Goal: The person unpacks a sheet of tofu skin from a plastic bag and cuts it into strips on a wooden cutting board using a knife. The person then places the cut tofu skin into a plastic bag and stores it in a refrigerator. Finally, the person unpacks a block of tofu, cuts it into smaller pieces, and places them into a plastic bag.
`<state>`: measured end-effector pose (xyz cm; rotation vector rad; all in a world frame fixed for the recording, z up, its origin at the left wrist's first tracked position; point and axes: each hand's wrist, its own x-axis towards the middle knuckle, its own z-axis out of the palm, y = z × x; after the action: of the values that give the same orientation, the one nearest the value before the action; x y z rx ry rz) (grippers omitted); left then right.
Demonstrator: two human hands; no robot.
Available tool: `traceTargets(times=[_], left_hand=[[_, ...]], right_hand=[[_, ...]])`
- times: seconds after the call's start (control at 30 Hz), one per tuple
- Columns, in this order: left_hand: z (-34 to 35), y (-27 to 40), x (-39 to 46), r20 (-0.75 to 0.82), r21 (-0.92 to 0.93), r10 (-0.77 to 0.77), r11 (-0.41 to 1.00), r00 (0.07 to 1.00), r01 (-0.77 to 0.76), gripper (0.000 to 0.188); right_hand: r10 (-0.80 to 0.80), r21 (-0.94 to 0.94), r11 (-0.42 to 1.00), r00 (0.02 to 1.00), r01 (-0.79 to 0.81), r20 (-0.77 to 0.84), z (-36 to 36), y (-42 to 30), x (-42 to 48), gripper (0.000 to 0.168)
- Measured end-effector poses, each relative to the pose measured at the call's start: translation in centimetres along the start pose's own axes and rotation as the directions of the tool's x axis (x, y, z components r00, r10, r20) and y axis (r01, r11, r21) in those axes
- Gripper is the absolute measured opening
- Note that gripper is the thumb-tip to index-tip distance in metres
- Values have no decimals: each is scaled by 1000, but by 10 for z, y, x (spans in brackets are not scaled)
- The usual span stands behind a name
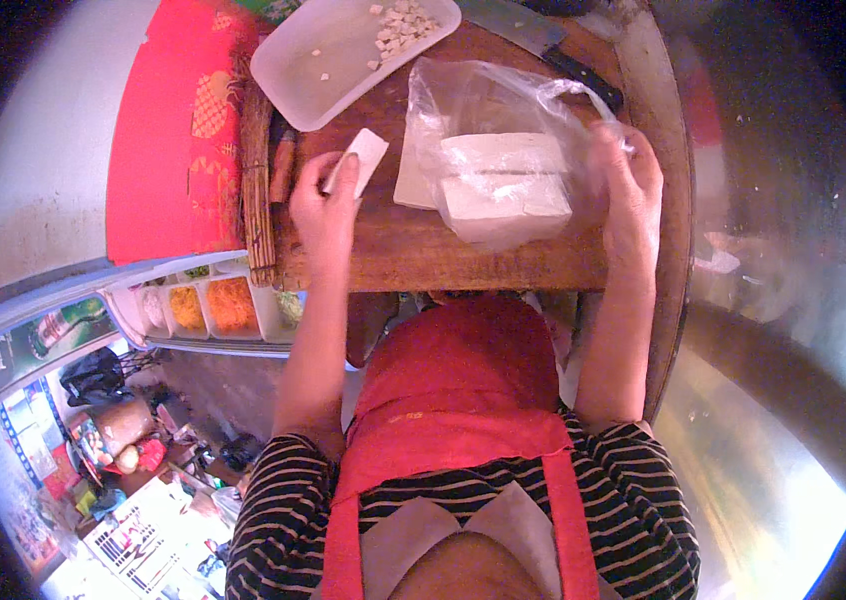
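My left hand (324,193) grips a small pale rectangular slab (369,156), perhaps tofu, thumb across its face, above the wooden worktop (393,251). At the right, my right hand (634,180) pinches the gathered edge of a clear plastic bag (479,90). Inside the bag lie pale blocks (505,199) that look like the same food. Beside them at the left, a flat pale slab (415,176) lies partly covered by the plastic.
A white plastic tray (295,79) with small pale cubes (404,31) stands at the back. A cleaver (580,75) lies behind the bag. Along the left are a bundle of thin sticks (261,217), a red printed panel (168,142) and bins of shredded vegetables (232,306).
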<state>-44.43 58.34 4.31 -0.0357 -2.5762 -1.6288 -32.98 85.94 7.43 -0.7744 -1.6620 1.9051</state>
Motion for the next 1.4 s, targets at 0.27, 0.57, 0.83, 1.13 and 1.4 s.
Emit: traceTargets(times=[0.27, 0.57, 0.83, 1.13, 1.4], left_hand=[[6, -4, -10, 146, 145, 393, 900, 908, -412, 36], [29, 117, -51, 540, 136, 694, 485, 475, -864, 51], [25, 73, -78, 477, 39, 814, 357, 332, -933, 14], [6, 49, -103, 290, 206, 667, 657, 687, -725, 32], [33, 27, -120, 492, 226, 213, 905, 844, -360, 83]], right_hand=[[62, 235, 971, 996, -47, -61, -3, -3, -7, 10], [218, 413, 891, 976, -191, -20, -3, -9, -23, 24], [162, 451, 879, 987, -155, 23, -29, 0, -22, 30], [-41, 41, 998, 991, 36, 128, -16, 10, 11, 45], [294, 20, 947, 892, -320, 343, 0, 40, 0, 63]])
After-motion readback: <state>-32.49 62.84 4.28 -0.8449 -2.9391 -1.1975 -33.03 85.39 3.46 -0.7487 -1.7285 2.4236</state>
